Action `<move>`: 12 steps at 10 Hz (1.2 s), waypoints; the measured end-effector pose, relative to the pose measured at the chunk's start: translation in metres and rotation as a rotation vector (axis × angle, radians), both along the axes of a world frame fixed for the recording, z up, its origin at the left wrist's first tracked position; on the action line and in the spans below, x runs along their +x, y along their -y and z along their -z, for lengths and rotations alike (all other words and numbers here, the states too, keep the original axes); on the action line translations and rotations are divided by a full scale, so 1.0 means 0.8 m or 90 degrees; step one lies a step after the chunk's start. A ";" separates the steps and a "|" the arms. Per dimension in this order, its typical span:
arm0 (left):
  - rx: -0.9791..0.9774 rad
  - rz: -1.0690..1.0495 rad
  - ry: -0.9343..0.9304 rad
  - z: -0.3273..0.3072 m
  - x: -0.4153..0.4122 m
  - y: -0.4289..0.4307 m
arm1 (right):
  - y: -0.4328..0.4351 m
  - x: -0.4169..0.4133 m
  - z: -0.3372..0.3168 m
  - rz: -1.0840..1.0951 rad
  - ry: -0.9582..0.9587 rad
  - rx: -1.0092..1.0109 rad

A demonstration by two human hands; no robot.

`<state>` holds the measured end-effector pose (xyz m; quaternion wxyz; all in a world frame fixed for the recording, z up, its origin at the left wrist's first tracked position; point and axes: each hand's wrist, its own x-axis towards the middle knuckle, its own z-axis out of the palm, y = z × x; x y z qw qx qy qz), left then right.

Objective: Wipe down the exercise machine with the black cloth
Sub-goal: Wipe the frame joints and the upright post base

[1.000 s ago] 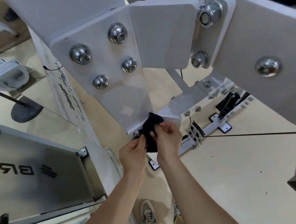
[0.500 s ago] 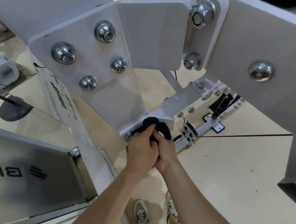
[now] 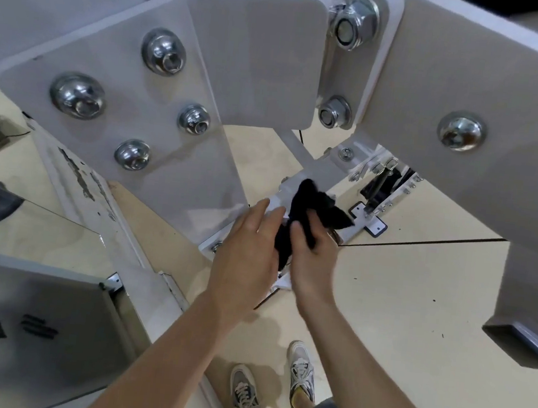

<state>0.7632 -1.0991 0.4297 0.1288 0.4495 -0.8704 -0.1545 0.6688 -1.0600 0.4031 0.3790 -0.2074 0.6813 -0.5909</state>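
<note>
2 hands meet: right hand [image 3: 313, 257] clutches the bunched black cloth [image 3: 306, 210], long axis slanting up-right; left hand [image 3: 246, 251] spread flat, holding nothing.

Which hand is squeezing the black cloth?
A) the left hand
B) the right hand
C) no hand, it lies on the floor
B: the right hand has its fingers closed around the cloth, while the left hand is open with fingers straight beside it.
</note>
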 end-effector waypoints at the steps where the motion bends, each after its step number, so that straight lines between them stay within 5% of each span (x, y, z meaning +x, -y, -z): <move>1: -0.067 0.077 0.060 0.008 -0.006 0.029 | 0.007 0.023 0.014 -0.107 -0.043 0.053; 3: -0.131 0.164 0.326 -0.012 -0.024 0.043 | 0.007 0.005 0.037 -0.078 -0.071 0.084; 6: 0.001 0.203 0.138 0.009 -0.071 0.088 | 0.031 -0.010 0.012 0.089 -0.147 0.012; 8: -0.009 0.208 0.176 0.018 -0.071 0.081 | 0.068 -0.048 0.050 0.217 0.000 0.132; 9: 0.005 0.153 0.102 0.021 -0.071 0.079 | 0.064 -0.041 0.040 0.222 -0.006 0.103; 11: -0.064 0.277 0.065 0.048 -0.080 0.110 | 0.055 -0.015 0.027 0.256 0.017 0.013; 12: 0.038 0.272 -0.020 0.021 -0.084 0.109 | 0.105 -0.045 0.029 0.303 0.017 0.078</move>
